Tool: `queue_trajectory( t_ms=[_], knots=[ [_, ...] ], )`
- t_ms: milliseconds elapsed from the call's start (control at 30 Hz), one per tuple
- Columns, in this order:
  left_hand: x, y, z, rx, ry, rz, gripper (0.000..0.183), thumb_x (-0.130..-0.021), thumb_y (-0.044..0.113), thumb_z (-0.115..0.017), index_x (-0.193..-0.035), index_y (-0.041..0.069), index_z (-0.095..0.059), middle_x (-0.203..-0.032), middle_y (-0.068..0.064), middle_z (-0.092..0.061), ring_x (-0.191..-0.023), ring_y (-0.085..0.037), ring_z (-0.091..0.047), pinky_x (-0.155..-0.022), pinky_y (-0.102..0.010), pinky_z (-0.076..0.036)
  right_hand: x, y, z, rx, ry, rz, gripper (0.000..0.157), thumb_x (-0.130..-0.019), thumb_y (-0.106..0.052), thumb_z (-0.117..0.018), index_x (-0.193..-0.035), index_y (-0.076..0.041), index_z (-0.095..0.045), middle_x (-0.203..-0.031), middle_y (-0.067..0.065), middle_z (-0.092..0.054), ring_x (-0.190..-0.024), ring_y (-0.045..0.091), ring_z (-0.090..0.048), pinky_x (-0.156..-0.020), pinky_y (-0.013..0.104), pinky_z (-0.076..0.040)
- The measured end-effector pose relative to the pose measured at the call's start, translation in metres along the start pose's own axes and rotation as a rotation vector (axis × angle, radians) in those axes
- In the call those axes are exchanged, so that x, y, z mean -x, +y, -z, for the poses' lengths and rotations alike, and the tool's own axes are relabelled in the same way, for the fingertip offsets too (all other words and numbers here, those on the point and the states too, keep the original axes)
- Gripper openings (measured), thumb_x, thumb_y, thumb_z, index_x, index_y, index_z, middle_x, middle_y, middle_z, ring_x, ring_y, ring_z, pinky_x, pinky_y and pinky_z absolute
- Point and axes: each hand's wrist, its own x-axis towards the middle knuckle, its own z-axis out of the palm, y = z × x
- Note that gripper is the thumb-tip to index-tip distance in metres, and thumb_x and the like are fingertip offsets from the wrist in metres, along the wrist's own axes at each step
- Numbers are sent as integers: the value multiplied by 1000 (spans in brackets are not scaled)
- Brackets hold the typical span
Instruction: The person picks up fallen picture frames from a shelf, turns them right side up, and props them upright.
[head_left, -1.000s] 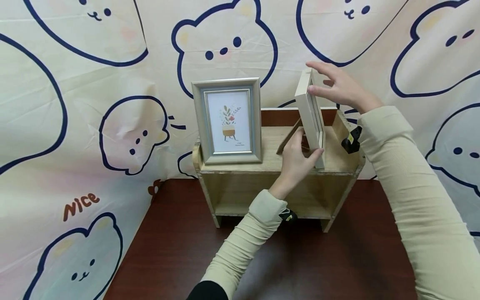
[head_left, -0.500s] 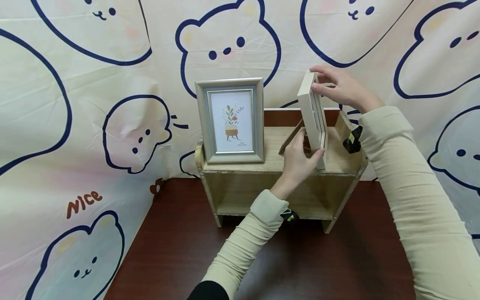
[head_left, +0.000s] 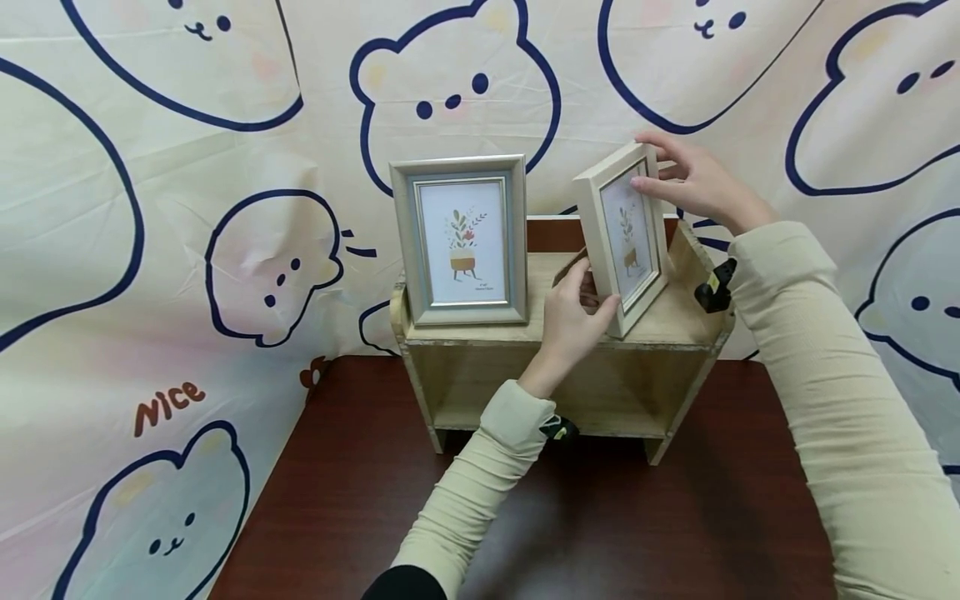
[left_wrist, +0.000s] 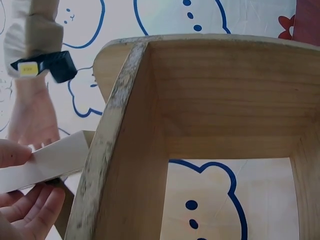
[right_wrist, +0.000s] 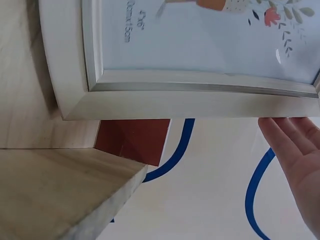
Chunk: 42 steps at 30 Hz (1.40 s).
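Observation:
A white picture frame (head_left: 628, 225) with a potted-plant print stands slightly turned on the right side of the wooden shelf's top. My left hand (head_left: 572, 317) pinches its lower left edge, thumb in front and fingers behind. At the upper right corner my right hand (head_left: 701, 185) holds it, thumb on the front and fingertips over the top. Seen from the left wrist, the frame's pale edge (left_wrist: 55, 156) lies between the left thumb and fingers. In the right wrist view, the right hand's fingertips (right_wrist: 280, 127) meet the frame's side.
A second, silver-and-blue picture frame (head_left: 517, 250) stands upright at the shelf top's left. The wooden shelf (head_left: 487, 335) has an open lower compartment and raised sides. It stands on a dark red-brown table (head_left: 337, 500), before a cloth backdrop (head_left: 270, 158) printed with cartoon animals.
The white frame has turned from nearly edge-on so that its print shows. My left hand has moved left with its lower edge; my right hand has shifted slightly right at the top.

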Motion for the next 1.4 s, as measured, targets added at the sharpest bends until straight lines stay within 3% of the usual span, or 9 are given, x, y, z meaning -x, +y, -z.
queue_trajectory(
  t_ms=[300,500,667,800,1000,1167,1233,1333,1400],
  knots=[
    [0,-7,11,5,35,13,42,-79,-3,-64,-117,-13,-52,-89,-21,-58,-76,-26,-61,-64,-15,-51,8,9,5,-32,-3,-47,76,-85,-17,-65,-145,-36,-22,-142,21,-32,-121,42,-40,-94,58,-34],
    [-2,-11,14,-34,72,37,41,-80,-6,-62,-118,-15,-51,-91,-22,-57,-79,-27,-60,-65,-13,-49,16,13,13,19,7,-40,75,-87,-5,-60,-145,-36,-24,-135,21,-37,-115,35,-46,-82,28,-46],
    [-5,-13,15,-82,95,70,40,-83,-7,-59,-122,-12,-50,-95,-21,-59,-85,-26,-59,-69,-13,-48,24,16,17,60,36,-27,70,-89,-2,-55,-145,-35,-26,-128,17,-40,-104,20,-54,-82,27,-49],
    [-6,-14,16,-102,102,67,41,-84,-8,-55,-125,-10,-49,-99,-21,-59,-89,-26,-59,-72,-15,-49,30,19,17,60,57,5,69,-89,-1,-54,-145,-31,-27,-124,16,-41,-94,6,-53,-74,16,-47],
    [-8,-17,18,-148,119,64,42,-86,-9,-52,-127,-8,-48,-103,-22,-59,-93,-28,-60,-76,-18,-49,34,24,13,11,101,3,74,-87,-5,-59,-145,-33,-23,-125,16,-44,-92,7,-54,-86,33,-48],
    [-8,-18,21,-189,121,66,42,-87,-7,-50,-129,-8,-46,-107,-22,-59,-96,-28,-59,-77,-23,-50,37,29,10,-52,153,6,75,-86,-8,-63,-145,-30,-24,-121,11,-48,-92,7,-54,-74,16,-45],
    [-6,-17,22,-194,114,54,42,-89,-5,-49,-130,-9,-44,-114,-23,-56,-101,-29,-58,-81,-25,-50,40,29,8,-58,173,0,76,-86,-10,-63,-146,-31,-22,-124,13,-47,-95,8,-54,-80,20,-47],
    [-1,-15,25,-193,116,-9,42,-89,-1,-51,-129,-11,-44,-122,-24,-52,-106,-31,-56,-86,-28,-49,50,28,3,-90,239,-14,75,-86,-14,-63,-147,-29,-20,-130,12,-45,-104,10,-51,-94,31,-43],
    [4,-12,30,-168,130,-78,39,-87,1,-54,-123,-11,-49,-119,-23,-53,-104,-31,-56,-86,-28,-49,60,26,-3,-131,331,-12,68,-86,-15,-63,-144,-24,-28,-128,7,-47,-106,9,-51,-98,32,-40]
  ],
)
